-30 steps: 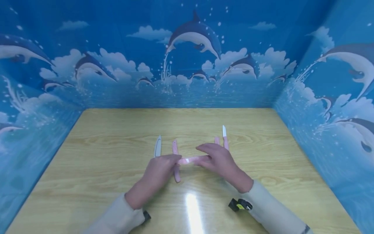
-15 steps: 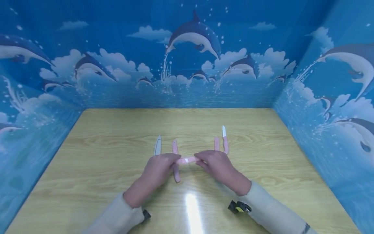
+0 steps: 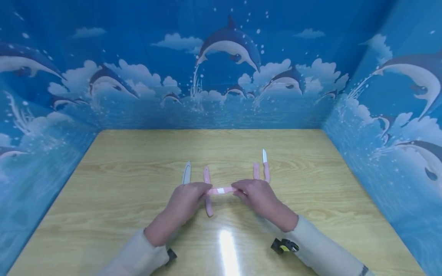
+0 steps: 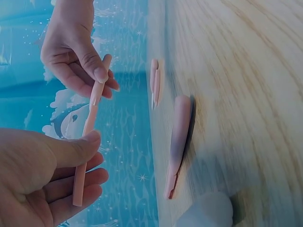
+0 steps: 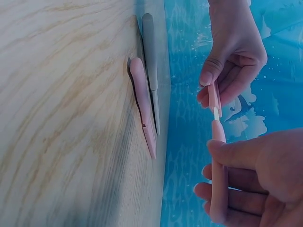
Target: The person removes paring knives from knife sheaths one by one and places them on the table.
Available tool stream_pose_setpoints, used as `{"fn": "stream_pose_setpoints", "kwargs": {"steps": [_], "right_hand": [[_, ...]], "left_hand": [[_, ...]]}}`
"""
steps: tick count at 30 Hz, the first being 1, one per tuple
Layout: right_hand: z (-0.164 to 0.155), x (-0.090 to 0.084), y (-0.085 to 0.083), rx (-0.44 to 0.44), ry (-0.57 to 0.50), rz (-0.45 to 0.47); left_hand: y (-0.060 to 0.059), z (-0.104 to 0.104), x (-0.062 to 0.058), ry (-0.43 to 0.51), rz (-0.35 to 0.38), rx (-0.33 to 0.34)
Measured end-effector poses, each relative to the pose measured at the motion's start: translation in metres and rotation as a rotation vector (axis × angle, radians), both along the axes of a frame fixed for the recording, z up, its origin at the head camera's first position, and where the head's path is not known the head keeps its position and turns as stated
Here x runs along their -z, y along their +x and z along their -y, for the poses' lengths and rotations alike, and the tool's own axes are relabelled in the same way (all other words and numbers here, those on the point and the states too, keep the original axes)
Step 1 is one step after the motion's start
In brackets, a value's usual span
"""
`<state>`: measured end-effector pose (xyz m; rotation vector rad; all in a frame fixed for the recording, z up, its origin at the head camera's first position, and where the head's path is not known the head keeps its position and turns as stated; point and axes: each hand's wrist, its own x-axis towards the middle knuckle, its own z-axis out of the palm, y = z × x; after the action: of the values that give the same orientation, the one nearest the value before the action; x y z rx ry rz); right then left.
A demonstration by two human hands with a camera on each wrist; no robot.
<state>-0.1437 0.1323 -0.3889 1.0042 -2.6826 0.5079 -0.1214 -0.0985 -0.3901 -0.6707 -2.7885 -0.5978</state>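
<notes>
gray knife (image 3: pixel 187 172) partly behind left hand (image 3: pixel 188 197) — sheathed pink knife (image 3: pixel 208 207) alongside

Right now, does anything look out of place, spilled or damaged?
Nothing looks spilled or damaged. One mild oddity: right of centre on the pale wood-grain table, a pink-handled knife lies with its white blade bare, beside a slim pink strip that may be its sheath; the held pink knife is at least partly sheathed.
</notes>
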Motion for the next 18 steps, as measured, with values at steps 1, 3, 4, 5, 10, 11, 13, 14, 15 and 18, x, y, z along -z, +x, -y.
{"fn": "stream_pose_setpoints", "kwargs": {"steps": [1, 3, 4, 5, 10, 11, 13, 14, 15, 18], "right_hand": [[-0.001, 0.000, 0.000, 0.003, -0.001, 0.004], [-0.002, 0.000, 0.000, 0.007, -0.003, 0.009], [-0.003, 0.000, 0.000, 0.009, -0.004, 0.010], [-0.003, 0.001, 0.000, 0.010, -0.006, 0.008], [-0.007, 0.005, -0.001, 0.025, -0.004, -0.009], [-0.008, 0.006, -0.001, 0.029, -0.003, -0.013], [-0.010, 0.008, -0.002, 0.036, -0.001, -0.021], [-0.011, 0.009, -0.002, 0.039, -0.002, -0.023], [-0.012, 0.009, -0.002, 0.041, -0.005, -0.026], [-0.014, 0.011, -0.001, 0.046, -0.009, -0.022]], "left_hand": [[0.000, 0.000, 0.000, -0.005, 0.008, -0.004], [-0.001, 0.000, 0.000, -0.012, 0.021, -0.010], [-0.001, 0.001, 0.000, -0.015, 0.027, -0.014], [-0.001, 0.002, 0.001, -0.016, 0.033, -0.017], [-0.001, 0.008, 0.005, -0.009, 0.033, -0.016], [0.000, 0.009, 0.006, -0.011, 0.031, -0.017], [0.000, 0.012, 0.007, -0.016, 0.028, -0.027], [0.000, 0.013, 0.008, -0.019, 0.029, -0.032], [0.000, 0.013, 0.009, -0.020, 0.031, -0.038], [0.001, 0.015, 0.011, -0.023, 0.037, -0.061]]}}
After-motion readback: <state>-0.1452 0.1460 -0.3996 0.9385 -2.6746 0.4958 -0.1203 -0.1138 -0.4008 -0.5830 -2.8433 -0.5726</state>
